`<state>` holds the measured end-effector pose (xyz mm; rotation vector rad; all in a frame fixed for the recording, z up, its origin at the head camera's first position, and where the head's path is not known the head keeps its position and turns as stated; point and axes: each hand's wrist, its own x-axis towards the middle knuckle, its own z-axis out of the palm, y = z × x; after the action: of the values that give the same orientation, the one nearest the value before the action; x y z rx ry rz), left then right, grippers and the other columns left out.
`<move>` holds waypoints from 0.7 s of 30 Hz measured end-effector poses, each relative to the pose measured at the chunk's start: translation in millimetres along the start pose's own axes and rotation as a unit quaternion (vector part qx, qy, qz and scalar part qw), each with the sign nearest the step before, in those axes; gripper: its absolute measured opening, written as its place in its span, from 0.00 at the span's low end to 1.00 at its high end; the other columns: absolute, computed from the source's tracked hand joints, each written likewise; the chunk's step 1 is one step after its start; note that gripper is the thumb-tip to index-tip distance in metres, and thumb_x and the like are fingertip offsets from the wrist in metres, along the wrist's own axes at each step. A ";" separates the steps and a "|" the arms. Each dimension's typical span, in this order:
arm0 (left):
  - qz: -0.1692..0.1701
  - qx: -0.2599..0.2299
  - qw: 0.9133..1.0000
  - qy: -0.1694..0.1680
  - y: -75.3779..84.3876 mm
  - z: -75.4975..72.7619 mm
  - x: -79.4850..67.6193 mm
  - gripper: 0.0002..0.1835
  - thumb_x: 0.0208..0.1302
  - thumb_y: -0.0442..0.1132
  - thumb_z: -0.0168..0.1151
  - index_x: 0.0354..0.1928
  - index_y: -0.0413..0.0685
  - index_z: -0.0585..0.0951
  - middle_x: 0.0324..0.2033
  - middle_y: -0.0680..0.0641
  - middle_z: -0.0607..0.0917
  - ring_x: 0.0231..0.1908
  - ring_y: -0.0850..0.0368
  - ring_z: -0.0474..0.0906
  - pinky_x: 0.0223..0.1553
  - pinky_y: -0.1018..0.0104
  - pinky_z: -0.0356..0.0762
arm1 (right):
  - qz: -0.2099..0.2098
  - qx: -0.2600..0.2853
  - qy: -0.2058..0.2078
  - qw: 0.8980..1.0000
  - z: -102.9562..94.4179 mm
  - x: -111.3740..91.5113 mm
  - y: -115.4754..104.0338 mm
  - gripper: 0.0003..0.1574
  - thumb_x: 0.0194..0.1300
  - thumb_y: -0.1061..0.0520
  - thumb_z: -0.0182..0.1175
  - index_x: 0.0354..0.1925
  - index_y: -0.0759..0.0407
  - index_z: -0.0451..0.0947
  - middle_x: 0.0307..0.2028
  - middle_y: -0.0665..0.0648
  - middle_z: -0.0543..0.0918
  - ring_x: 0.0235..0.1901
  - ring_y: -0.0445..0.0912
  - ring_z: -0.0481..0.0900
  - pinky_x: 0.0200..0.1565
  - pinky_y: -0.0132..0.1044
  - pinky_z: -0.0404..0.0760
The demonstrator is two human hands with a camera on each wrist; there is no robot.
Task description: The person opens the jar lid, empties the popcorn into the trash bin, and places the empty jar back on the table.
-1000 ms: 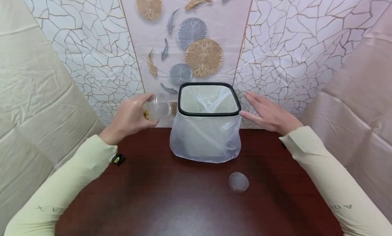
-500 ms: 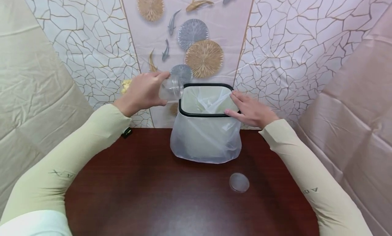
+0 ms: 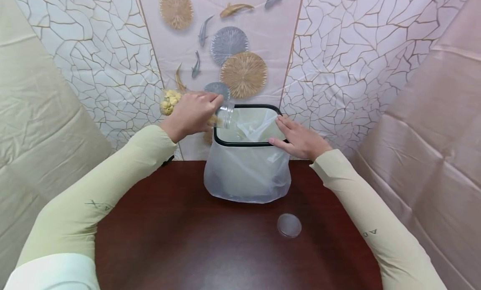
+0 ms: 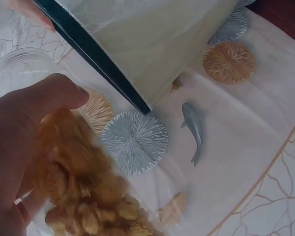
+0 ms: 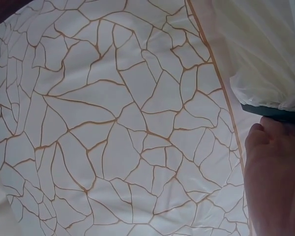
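Note:
My left hand (image 3: 192, 114) grips a clear jar (image 3: 226, 114) tipped almost onto its side. The jar's mouth points right and overlaps the left rim of a waste bin (image 3: 248, 144). Yellow-brown, popcorn-like pieces (image 3: 170, 102) fill the bottom end; the left wrist view shows more of these lumpy pieces (image 4: 88, 211) beneath the thumb. A translucent bag (image 3: 249, 173) lines the bin and hangs over its outside, under a black rim. With fingers mostly straight, my right hand (image 3: 300, 135) rests at the rim's right side, thumb over the front corner.
A round clear lid (image 3: 289, 225) lies on the dark reddish table (image 3: 210, 248), in front of the bin. Behind stands a patterned cloth backdrop (image 3: 330, 64), and beige cloth walls (image 3: 45, 97) rise on both sides.
My left hand has raised the jar and brought it right, from beside the bin to over its left rim. The right hand has moved left onto the bin's rim.

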<state>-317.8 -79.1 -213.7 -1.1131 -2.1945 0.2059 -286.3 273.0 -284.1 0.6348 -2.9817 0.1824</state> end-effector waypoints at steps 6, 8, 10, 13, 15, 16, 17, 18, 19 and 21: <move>0.055 0.070 0.996 0.015 0.1 4.5 7.7 0.22 0.56 0.27 0.69 0.55 0.36 0.79 0.47 0.38 0.89 0.50 0.40 0.89 0.57 0.49 0.85 | 0.001 -0.005 0.001 1.000 0.8 1.3 -0.7 0.58 0.78 0.25 0.40 0.85 0.62 0.45 0.86 0.63 0.46 0.85 0.61 0.46 0.82 0.59 0.54; 0.081 0.096 0.991 0.041 -0.3 7.9 10.5 0.15 0.63 0.24 0.63 0.52 0.36 0.81 0.45 0.39 0.89 0.49 0.42 0.89 0.59 0.51 0.84 | 0.000 -0.005 0.002 1.000 1.4 1.5 -0.3 0.58 0.78 0.24 0.40 0.85 0.62 0.45 0.86 0.63 0.46 0.85 0.61 0.46 0.82 0.59 0.54; 0.113 0.127 0.983 0.074 -0.8 12.4 13.5 0.10 0.69 0.23 0.57 0.48 0.36 0.82 0.42 0.41 0.89 0.46 0.44 0.89 0.59 0.53 0.84 | -0.001 -0.004 0.002 1.000 1.0 1.3 -0.3 0.58 0.78 0.25 0.41 0.85 0.62 0.45 0.86 0.63 0.46 0.85 0.61 0.46 0.82 0.58 0.54; 0.165 0.184 0.961 0.120 -0.9 18.4 17.5 0.12 0.75 0.25 0.49 0.45 0.38 0.83 0.39 0.43 0.88 0.43 0.47 0.87 0.55 0.56 0.84 | 0.002 -0.005 0.002 1.000 0.1 0.9 -0.6 0.58 0.78 0.25 0.41 0.85 0.61 0.45 0.86 0.63 0.46 0.85 0.61 0.46 0.82 0.59 0.54; 0.198 0.222 0.944 0.143 -1.0 22.4 19.8 0.12 0.76 0.27 0.48 0.45 0.38 0.83 0.38 0.43 0.88 0.41 0.48 0.85 0.53 0.58 0.84 | 0.003 -0.006 0.001 1.000 -0.2 0.6 -0.7 0.58 0.78 0.25 0.41 0.85 0.61 0.45 0.86 0.63 0.46 0.85 0.61 0.46 0.82 0.59 0.54; 0.211 0.238 0.936 0.149 -1.0 24.1 20.8 0.12 0.76 0.28 0.49 0.45 0.38 0.84 0.37 0.43 0.88 0.40 0.49 0.85 0.52 0.59 0.83 | 0.004 -0.007 0.001 1.000 0.0 0.6 -0.7 0.58 0.78 0.24 0.41 0.85 0.61 0.45 0.86 0.63 0.46 0.85 0.61 0.46 0.82 0.59 0.54; 0.222 0.249 0.930 0.154 -0.8 24.8 21.7 0.12 0.77 0.28 0.49 0.44 0.38 0.84 0.37 0.44 0.88 0.39 0.49 0.84 0.52 0.59 0.83 | 0.005 -0.008 0.000 1.000 0.4 0.7 -0.6 0.58 0.78 0.24 0.41 0.85 0.61 0.46 0.86 0.63 0.46 0.85 0.61 0.46 0.82 0.59 0.54; 0.231 0.255 0.926 0.156 -0.9 25.9 22.4 0.11 0.77 0.29 0.50 0.44 0.38 0.84 0.37 0.43 0.87 0.39 0.49 0.83 0.51 0.60 0.83 | 0.005 -0.007 0.000 1.000 0.6 0.8 -0.5 0.58 0.78 0.24 0.41 0.85 0.61 0.46 0.86 0.63 0.46 0.85 0.61 0.46 0.82 0.59 0.54; 0.238 0.259 0.923 0.158 -0.9 26.8 23.3 0.11 0.77 0.29 0.50 0.44 0.38 0.83 0.36 0.44 0.87 0.38 0.49 0.83 0.50 0.60 0.82 | 0.006 -0.007 0.000 1.000 0.8 0.7 -0.5 0.58 0.77 0.24 0.40 0.85 0.61 0.45 0.86 0.63 0.45 0.85 0.61 0.46 0.82 0.59 0.54; 0.249 0.263 0.918 0.159 -0.9 27.6 25.2 0.11 0.77 0.29 0.50 0.43 0.38 0.83 0.36 0.44 0.87 0.38 0.49 0.82 0.49 0.60 0.81 | 0.007 -0.008 0.001 1.000 1.2 0.6 0.0 0.58 0.77 0.23 0.40 0.85 0.61 0.45 0.86 0.63 0.46 0.85 0.61 0.46 0.82 0.59 0.54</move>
<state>-346.1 -56.2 -222.3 -1.2540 -1.4125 0.7337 -286.9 272.6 -285.2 0.6106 -2.9840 0.1606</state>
